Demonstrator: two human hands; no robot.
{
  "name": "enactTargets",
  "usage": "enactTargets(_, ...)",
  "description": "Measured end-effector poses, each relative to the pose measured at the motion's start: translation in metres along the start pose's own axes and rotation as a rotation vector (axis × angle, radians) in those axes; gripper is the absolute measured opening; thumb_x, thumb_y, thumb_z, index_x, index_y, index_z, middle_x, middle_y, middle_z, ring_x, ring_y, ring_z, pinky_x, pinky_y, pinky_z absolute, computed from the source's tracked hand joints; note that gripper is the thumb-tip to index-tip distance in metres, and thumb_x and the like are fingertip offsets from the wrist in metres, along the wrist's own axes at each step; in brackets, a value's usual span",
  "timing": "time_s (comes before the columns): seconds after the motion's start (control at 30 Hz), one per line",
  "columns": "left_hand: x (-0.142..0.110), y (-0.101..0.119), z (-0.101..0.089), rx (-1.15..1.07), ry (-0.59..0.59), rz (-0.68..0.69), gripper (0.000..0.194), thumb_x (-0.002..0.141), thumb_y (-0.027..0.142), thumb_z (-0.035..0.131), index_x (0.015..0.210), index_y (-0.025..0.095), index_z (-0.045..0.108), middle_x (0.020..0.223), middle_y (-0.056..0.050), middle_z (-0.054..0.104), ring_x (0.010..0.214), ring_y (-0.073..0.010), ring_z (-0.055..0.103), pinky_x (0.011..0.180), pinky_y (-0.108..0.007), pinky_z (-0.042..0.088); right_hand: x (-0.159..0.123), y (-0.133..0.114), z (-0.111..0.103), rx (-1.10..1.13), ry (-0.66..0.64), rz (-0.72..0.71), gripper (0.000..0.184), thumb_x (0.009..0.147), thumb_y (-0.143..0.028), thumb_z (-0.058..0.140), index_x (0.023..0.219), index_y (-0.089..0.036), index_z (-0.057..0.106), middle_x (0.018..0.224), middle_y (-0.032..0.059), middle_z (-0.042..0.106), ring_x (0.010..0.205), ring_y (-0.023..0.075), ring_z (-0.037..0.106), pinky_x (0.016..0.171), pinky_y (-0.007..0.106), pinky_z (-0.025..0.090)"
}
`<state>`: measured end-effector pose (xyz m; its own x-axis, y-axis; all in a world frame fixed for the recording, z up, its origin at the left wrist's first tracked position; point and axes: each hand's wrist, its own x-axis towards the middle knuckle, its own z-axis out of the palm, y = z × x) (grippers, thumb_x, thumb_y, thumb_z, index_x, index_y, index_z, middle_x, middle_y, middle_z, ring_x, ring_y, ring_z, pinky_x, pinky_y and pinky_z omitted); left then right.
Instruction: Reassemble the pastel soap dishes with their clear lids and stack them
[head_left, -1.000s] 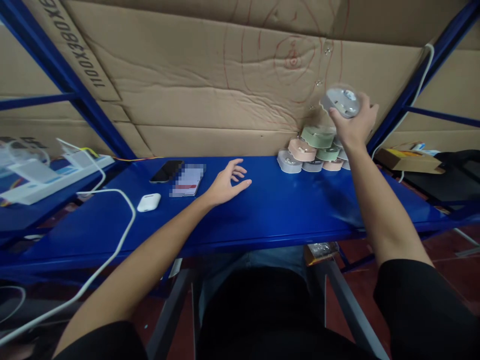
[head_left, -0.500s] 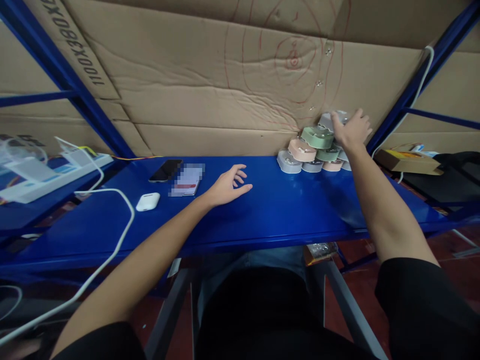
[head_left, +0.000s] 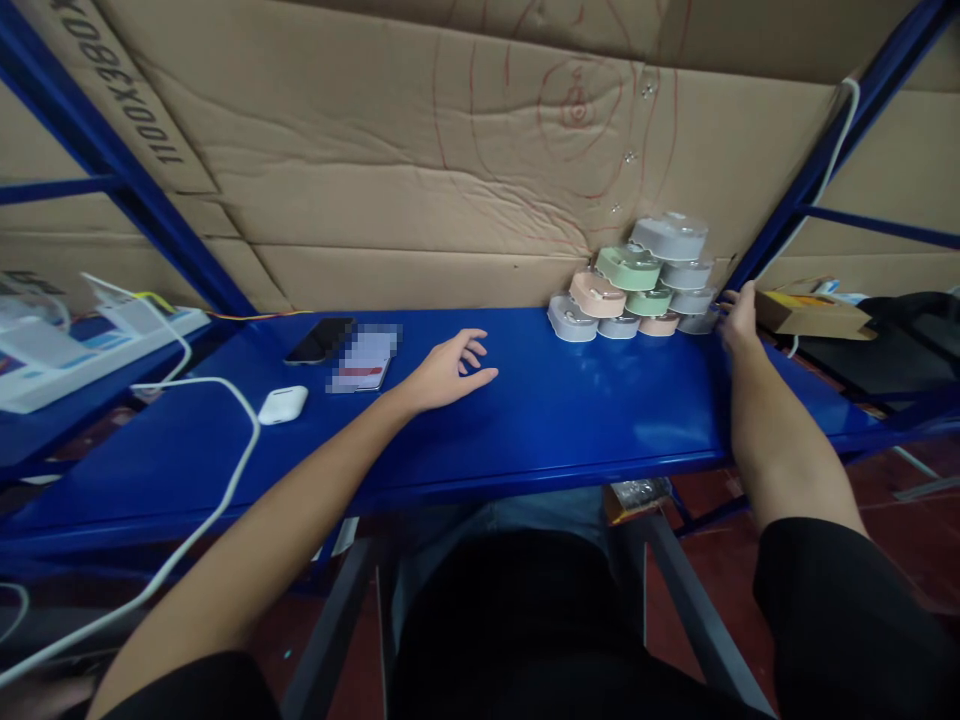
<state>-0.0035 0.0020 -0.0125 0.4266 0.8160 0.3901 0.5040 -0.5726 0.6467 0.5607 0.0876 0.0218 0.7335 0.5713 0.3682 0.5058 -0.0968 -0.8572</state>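
Note:
On the blue steel shelf (head_left: 570, 420) stands a pyramid of round plastic cases in pastel colours. A grey case (head_left: 669, 236) rests on top, above a green case (head_left: 628, 267), a peach case (head_left: 597, 294) and several others. My right hand (head_left: 739, 320) is just right of the stack's lower grey case (head_left: 697, 322), holding nothing, its fingers loosely together. My left hand (head_left: 450, 372) lies open and empty on the shelf, with a blurred card (head_left: 362, 360) nearest to it. A black smartphone (head_left: 319, 340) and a white earbud case (head_left: 283, 404) lie further left.
A white cable (head_left: 225, 400) curves over the shelf's left part and off its front edge. A white power strip (head_left: 90, 350) sits at left. Corrugated cardboard (head_left: 375, 150) with red drawn lines backs the shelf. A cardboard box (head_left: 814, 315) and black bag (head_left: 900, 350) lie right.
The grey case has gone from my right hand to the top of the stack. My right hand has let go and dropped to the stack's right side. My left hand has barely moved.

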Motion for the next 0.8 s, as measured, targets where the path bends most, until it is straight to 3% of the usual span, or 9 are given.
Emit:
enactTargets(0.13, 0.0, 0.001, -0.001, 0.014, -0.017, -0.01, 0.068, 0.091, 0.055, 0.079, 0.145, 0.019, 0.059, 0.129, -0.018, 0.078, 0.103, -0.028, 0.078, 0.088, -0.045, 0.063, -0.002, 0.0, 0.002, 0.138, -0.215, 0.136, 0.074, 0.123, -0.045, 0.009, 0.129, -0.012, 0.076, 0.108, 0.0158, 0.077, 0.094, 0.0238, 0.07, 0.087, 0.038, 0.051)
enactTargets(0.33, 0.0, 0.002, -0.001, 0.017, -0.021, -0.014, 0.066, 0.09, 0.055, 0.079, 0.143, 0.02, 0.06, 0.128, -0.017, 0.079, 0.104, -0.0284, 0.079, 0.089, -0.046, 0.064, -0.005, -0.005, -0.002, 0.173, -0.262, 0.195, 0.069, 0.123, -0.049, 0.011, 0.141, -0.014, 0.067, 0.124, 0.0199, 0.076, 0.101, 0.0239, 0.069, 0.088, 0.039, 0.05)
enactTargets(0.57, 0.001, -0.001, 0.0, 0.036, -0.013, -0.008, 0.062, 0.091, 0.051, 0.08, 0.143, 0.022, 0.062, 0.127, -0.016, 0.08, 0.103, -0.0276, 0.079, 0.089, -0.044, 0.064, -0.018, -0.021, 0.002, 0.144, -0.338, 0.206, 0.067, 0.123, -0.05, 0.014, 0.141, -0.014, 0.067, 0.117, 0.02, 0.076, 0.093, 0.0259, 0.066, 0.083, 0.041, 0.05)
enactTargets(0.8, 0.001, -0.002, -0.003, 0.13, 0.014, -0.047, 0.062, 0.092, 0.05, 0.08, 0.145, 0.021, 0.062, 0.137, -0.017, 0.079, 0.126, -0.034, 0.077, 0.108, -0.053, 0.063, -0.027, -0.033, 0.013, 0.172, -0.476, 0.186, 0.064, 0.123, -0.052, 0.019, 0.14, -0.012, 0.065, 0.112, 0.0177, 0.072, 0.093, 0.0261, 0.067, 0.087, 0.039, 0.054)
